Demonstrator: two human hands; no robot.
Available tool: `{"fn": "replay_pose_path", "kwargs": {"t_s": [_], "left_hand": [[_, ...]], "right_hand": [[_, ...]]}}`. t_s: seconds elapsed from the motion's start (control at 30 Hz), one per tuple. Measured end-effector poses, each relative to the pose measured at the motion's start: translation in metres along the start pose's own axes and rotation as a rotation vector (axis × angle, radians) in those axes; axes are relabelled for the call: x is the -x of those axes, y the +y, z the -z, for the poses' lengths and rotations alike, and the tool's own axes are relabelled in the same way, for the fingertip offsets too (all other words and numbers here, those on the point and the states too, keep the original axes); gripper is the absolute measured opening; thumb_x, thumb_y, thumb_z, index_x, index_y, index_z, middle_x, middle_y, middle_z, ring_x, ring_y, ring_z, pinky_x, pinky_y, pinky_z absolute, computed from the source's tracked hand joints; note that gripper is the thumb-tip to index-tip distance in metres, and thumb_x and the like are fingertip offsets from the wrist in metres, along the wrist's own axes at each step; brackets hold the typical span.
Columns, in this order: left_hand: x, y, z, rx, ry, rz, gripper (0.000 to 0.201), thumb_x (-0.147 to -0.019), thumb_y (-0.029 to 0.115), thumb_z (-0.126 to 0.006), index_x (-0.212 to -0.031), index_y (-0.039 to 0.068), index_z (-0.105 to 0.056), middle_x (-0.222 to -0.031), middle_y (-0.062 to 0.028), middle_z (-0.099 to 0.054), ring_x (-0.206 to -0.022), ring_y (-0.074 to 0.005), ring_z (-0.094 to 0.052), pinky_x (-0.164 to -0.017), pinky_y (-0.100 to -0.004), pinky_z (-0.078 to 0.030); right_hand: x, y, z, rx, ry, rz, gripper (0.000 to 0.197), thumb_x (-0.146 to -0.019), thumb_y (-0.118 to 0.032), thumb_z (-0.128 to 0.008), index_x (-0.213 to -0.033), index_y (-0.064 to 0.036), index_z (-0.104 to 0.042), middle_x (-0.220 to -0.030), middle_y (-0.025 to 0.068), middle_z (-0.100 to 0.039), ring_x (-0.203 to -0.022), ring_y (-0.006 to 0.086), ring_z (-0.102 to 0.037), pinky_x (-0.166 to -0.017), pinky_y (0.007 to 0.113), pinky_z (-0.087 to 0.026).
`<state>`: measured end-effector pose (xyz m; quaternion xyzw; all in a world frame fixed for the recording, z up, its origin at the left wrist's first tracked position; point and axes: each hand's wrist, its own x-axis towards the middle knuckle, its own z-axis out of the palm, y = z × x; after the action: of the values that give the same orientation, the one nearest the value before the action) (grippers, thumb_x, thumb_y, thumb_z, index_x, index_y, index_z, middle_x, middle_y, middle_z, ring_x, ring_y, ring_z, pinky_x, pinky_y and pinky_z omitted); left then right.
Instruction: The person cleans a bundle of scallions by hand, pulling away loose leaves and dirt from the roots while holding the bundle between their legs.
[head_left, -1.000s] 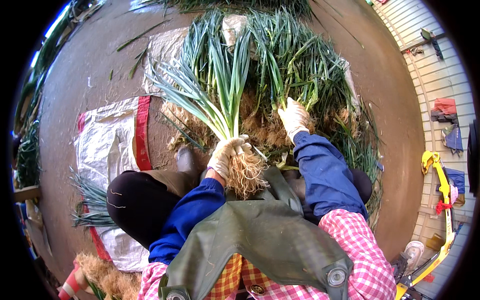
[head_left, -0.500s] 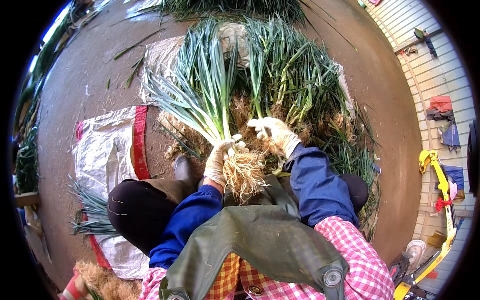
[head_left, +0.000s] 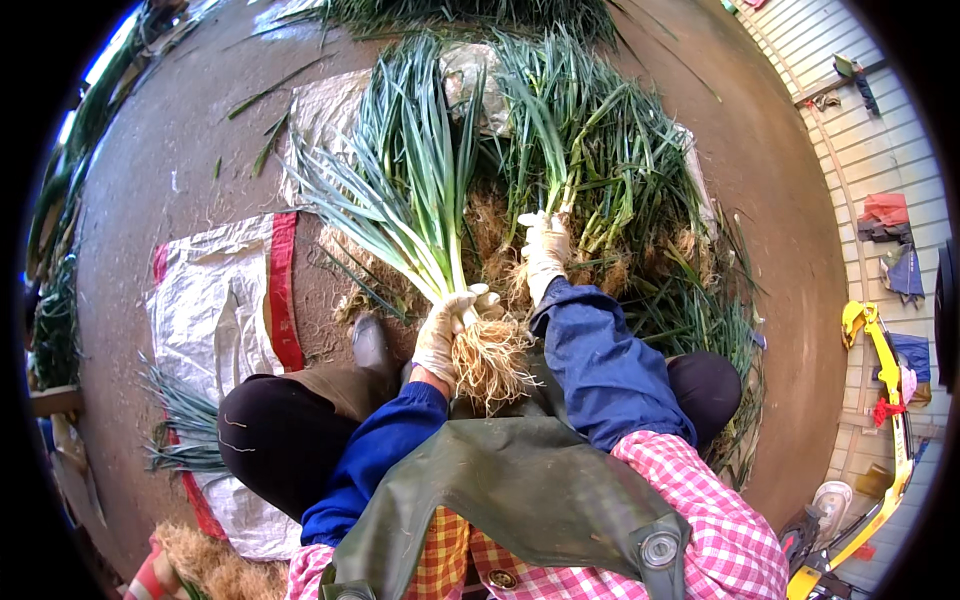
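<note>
My left hand (head_left: 440,335), in a pale glove, is wrapped around the white stems of a bunch of green onions (head_left: 428,235). Their long leaves fan away from me, and a tangle of pale roots (head_left: 490,360) hangs on the near side of the glove. To the right, my right hand (head_left: 545,252), gloved too, reaches to the near edge of a heap of green onions (head_left: 625,150). Its fingers are closed around stalks whose leaves lie among the others; how many it grips is hidden.
The heap lies on a whitish sheet (head_left: 330,110) on the brown floor. A white sack with red edging (head_left: 215,300) lies at left, with more green onions (head_left: 185,420) on it. Another pile (head_left: 460,15) is at the far side. A yellow toy-like arm (head_left: 890,380) stands at right.
My right hand has moved slightly away from me and closed on stalks at the heap's edge. My left hand keeps its bunch in nearly the same place.
</note>
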<state>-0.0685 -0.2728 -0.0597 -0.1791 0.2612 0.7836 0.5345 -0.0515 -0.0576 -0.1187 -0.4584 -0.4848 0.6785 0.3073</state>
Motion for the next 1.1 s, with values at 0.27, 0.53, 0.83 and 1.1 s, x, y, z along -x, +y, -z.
{"fn": "replay_pose_path", "kwargs": {"t_s": [0.27,0.53,0.83,1.1], "left_hand": [[0.002,0.005,0.005,-0.007,0.049,0.005,0.034,-0.083,0.015,-0.058,-0.112,-0.003,-0.057,-0.094,-0.0161,-0.065,-0.087,-0.0286,-0.064,-0.078,-0.0415,-0.055],[-0.002,0.002,0.002,-0.066,0.067,-0.015,0.033,-0.082,0.014,-0.059,-0.110,-0.004,-0.058,-0.092,-0.0154,-0.064,-0.087,-0.0278,-0.064,-0.077,-0.0424,-0.056],[-0.004,-0.007,-0.004,-0.026,0.069,-0.035,0.029,-0.082,0.013,-0.057,-0.106,-0.003,-0.060,-0.093,-0.0164,-0.067,-0.077,-0.0275,-0.065,-0.075,-0.0381,-0.056],[-0.013,-0.012,0.012,-0.004,0.115,-0.042,0.018,-0.083,0.014,-0.061,-0.093,0.001,-0.065,-0.069,-0.0014,-0.058,-0.059,-0.0113,-0.057,-0.056,-0.0267,-0.052]], "right_hand": [[-0.008,0.018,-0.041,1.201,-0.053,-0.078,0.049,-0.081,-0.044,-0.066,-0.097,0.0021,-0.063,-0.077,0.0168,-0.067,-0.068,0.0309,-0.063,-0.067,0.040,-0.048],[-0.017,-0.027,0.020,0.096,-0.499,-0.303,0.028,-0.089,-0.034,-0.063,-0.091,-0.0062,-0.061,-0.066,0.0001,-0.058,-0.051,0.0074,-0.047,-0.044,0.021,-0.036],[0.010,-0.029,0.056,0.290,-0.454,-0.250,0.028,-0.087,-0.034,-0.065,-0.095,-0.0070,-0.070,-0.069,-0.0015,-0.059,-0.055,0.0091,-0.050,-0.050,0.023,-0.040],[0.048,-0.022,0.053,0.391,-0.663,-0.314,0.029,-0.087,-0.030,-0.066,-0.102,-0.0051,-0.065,-0.084,0.0018,-0.066,-0.068,0.0097,-0.059,-0.058,0.023,-0.047]]}}
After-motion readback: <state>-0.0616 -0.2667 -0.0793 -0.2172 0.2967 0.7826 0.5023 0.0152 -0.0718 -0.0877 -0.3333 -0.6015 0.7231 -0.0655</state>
